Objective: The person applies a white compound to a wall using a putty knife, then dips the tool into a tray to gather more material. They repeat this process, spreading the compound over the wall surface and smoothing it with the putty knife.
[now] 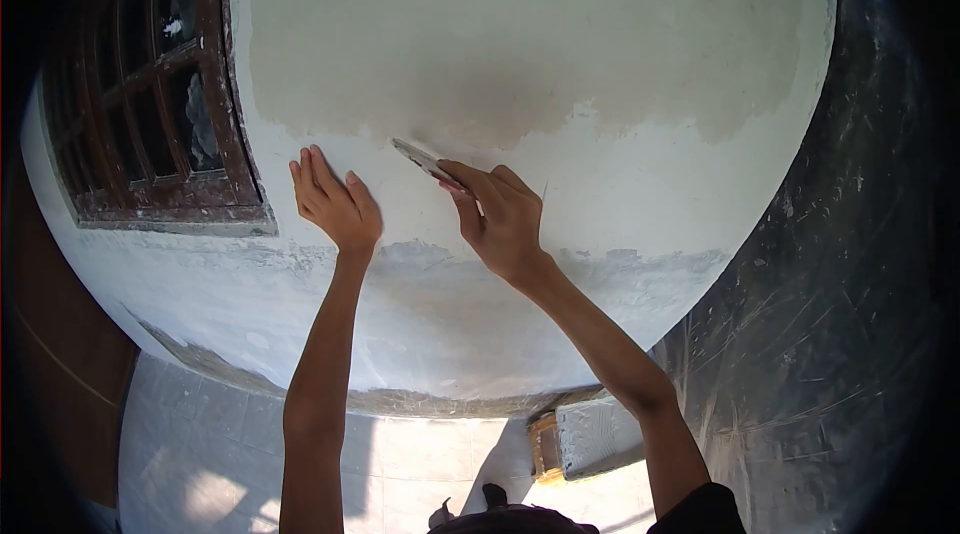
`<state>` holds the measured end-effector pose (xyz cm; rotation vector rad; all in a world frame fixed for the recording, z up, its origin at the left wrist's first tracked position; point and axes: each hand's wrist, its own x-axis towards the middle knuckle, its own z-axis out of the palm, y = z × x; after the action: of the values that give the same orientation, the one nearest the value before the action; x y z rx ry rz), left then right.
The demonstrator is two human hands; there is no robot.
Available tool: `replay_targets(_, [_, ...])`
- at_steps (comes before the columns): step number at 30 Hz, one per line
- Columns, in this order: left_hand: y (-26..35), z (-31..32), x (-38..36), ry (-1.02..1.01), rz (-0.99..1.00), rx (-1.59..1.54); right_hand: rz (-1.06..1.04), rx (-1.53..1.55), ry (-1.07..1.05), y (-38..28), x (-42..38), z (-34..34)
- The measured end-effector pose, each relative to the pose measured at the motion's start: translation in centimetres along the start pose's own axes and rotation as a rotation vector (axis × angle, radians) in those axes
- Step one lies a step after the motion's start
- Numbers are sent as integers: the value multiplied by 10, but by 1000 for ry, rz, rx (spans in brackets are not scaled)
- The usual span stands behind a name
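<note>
My right hand (508, 219) grips a putty knife (418, 159), its thin blade seen nearly edge-on and pointing up and left against the wall. That wall (640, 189) is whitish, with a broad beige-grey patch (660, 44) across its upper part. The knife's tip lies just below the patch's lower border. To the left, my left hand (342, 212) rests on the white surface with its fingers stretched upward and holds nothing. My right palm and fingers hide most of the knife's handle.
A brown wooden window frame (215, 114) with dark panes stands at the left. Below, a wooden box or stool (546, 446) with a whitish, smeared top (598, 434) sits on the tiled floor (425, 459). A dark, scratched surface (800, 354) borders the wall on the right.
</note>
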<state>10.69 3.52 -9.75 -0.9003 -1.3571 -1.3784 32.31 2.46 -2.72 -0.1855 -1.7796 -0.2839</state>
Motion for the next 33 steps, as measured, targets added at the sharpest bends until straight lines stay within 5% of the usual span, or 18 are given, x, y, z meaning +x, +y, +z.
replay_targets(5, [-1,0,0,-7,-28,-10,429,89,-19,26,30,-4])
replay_targets(11, [0,0,1,9,-22,-18,576,-45,456,61,24,-69])
replay_targets(13, [0,1,-1,16,-25,-7,673,163,669,71,17,-77])
replay_targets(16, [-2,3,1,17,-13,6,675,407,391,47,11,-60])
replay_targets(19, [0,0,0,-5,-22,4,410,143,72,30,18,-27])
replay_targets(21, [-1,0,1,-11,-21,-3,434,86,52,40,22,-26])
replay_targets(27, [-1,2,-2,3,-24,-4,694,-21,686,82,11,-84])
replay_targets(29, [0,1,0,-2,-30,-10,809,301,802,76,3,-84])
replay_targets(31, [1,2,1,2,-29,-8,792,483,622,52,3,-66])
replay_targets(33, [-1,0,0,-6,-23,-5,588,287,270,35,1,-39])
